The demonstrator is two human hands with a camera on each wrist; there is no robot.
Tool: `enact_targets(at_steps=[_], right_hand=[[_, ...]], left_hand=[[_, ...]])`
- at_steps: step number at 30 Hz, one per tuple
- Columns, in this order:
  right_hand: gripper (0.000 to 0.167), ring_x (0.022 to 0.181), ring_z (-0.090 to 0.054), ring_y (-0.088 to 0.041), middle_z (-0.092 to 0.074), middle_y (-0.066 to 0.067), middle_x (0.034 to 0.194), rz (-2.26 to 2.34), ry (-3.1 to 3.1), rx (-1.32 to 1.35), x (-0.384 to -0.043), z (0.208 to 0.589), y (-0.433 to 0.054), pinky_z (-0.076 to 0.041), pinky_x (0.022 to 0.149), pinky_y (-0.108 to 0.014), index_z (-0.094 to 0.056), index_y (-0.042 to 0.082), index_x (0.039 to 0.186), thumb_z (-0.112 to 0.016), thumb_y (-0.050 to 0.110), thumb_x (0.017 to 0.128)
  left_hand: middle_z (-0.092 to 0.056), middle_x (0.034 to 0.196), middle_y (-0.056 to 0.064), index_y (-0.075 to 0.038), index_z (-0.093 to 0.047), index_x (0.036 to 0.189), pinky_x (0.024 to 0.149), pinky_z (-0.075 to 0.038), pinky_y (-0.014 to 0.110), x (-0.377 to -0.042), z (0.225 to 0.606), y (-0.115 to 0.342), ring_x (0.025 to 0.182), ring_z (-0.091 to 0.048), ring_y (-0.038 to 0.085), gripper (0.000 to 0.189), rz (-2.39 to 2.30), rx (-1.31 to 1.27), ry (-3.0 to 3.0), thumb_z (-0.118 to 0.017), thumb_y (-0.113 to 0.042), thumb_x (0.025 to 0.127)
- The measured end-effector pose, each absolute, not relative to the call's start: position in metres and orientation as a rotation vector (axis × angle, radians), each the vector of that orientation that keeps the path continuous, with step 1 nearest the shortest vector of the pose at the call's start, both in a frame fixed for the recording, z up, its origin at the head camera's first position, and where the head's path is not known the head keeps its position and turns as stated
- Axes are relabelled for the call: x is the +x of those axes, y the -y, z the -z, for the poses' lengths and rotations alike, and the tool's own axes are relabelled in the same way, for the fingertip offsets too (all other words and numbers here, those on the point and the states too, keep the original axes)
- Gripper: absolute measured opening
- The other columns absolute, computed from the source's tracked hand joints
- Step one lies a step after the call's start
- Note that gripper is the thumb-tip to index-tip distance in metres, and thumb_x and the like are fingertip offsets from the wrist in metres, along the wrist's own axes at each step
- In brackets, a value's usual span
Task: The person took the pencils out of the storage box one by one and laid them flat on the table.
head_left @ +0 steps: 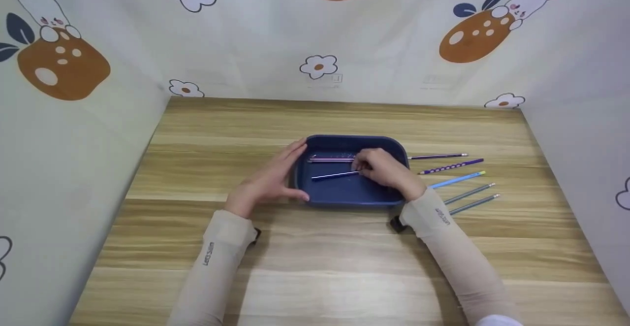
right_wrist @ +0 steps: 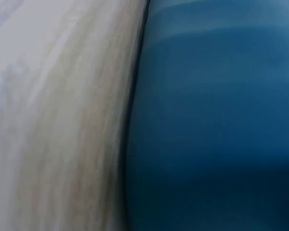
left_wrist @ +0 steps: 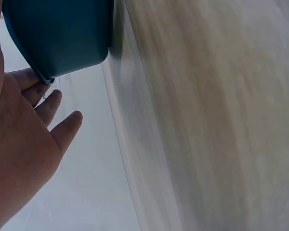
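You have a navy tray [head_left: 339, 192], dark blue pencil [head_left: 334, 175], pale-spotted purple pencil [head_left: 451, 167] and tan, wood-grained surface [head_left: 320, 252].

The tray [head_left: 354, 198] sits midway between the left and right edges of the desk [head_left: 320, 272], toward the back edge. Inside it, toward its back wall, pencils [head_left: 332, 160] lie crosswise; in front of them lies another pencil [head_left: 334, 175], its right end at the right grip [head_left: 381, 166], over the tray's right half. The left grip [head_left: 270, 176] spans the tray's left end, between back and front corners. Between the tray and the desk's right edge, five pencils [head_left: 451, 166] lie ranged back to front. Cloth [head_left: 256, 45] stands behind the desk's back edge.
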State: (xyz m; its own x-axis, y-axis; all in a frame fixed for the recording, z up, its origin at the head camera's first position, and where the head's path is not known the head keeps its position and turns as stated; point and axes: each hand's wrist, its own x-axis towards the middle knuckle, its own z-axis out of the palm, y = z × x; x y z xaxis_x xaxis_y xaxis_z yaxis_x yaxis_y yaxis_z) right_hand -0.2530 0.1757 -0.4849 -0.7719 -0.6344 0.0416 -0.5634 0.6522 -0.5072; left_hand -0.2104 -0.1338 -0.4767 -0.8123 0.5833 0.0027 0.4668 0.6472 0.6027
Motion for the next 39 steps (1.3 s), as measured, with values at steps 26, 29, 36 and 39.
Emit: enact_targets(at_steps=[26,29,36,39], right_hand=[[0.013,0.082,-0.064,-0.013,-0.071,-0.005,0.095,0.856,-2.563,-1.126,-0.248,0.478,-0.178,-0.056,0.073,-0.026,-0.073,0.009,0.099,-0.065,0.006,0.090],[0.013,0.082,-0.064,-0.014,-0.071,-0.005,0.095,0.854,-2.562,-1.156,-0.247,0.475,-0.178,-0.056,0.074,-0.027,-0.073,0.009,0.099,-0.065,0.006,0.089],[0.014,0.084,-0.066,-0.016,-0.070,-0.006,0.095,0.865,-2.565,-1.175,-0.243,0.463,-0.182,-0.058,0.076,-0.028,-0.073,0.009,0.099,-0.065,0.004,0.089],[0.014,0.086,-0.067,-0.017,-0.071,-0.007,0.097,0.889,-2.562,-1.173,-0.241,0.459,-0.185,-0.059,0.077,-0.031,-0.073,0.008,0.099,-0.065,0.003,0.089]], left_hand=[[-0.010,0.170,0.005,-0.007,-0.019,0.160,0.128,-0.017,0.044,-0.210,0.479,0.134,0.157,-0.011,0.026,0.122,-0.918,0.868,-2.675,-0.087,-0.051,0.069],[-0.010,0.170,0.005,-0.007,-0.019,0.160,0.128,-0.016,0.044,-0.210,0.477,0.134,0.156,-0.011,0.027,0.122,-0.910,0.869,-2.673,-0.086,-0.052,0.069],[-0.009,0.170,0.004,-0.009,-0.018,0.160,0.128,-0.018,0.046,-0.209,0.476,0.135,0.156,-0.012,0.028,0.122,-0.908,0.872,-2.668,-0.085,-0.055,0.069],[-0.008,0.170,0.002,-0.009,-0.018,0.160,0.128,-0.017,0.044,-0.209,0.475,0.135,0.156,-0.011,0.026,0.123,-0.913,0.867,-2.662,-0.085,-0.055,0.068]])
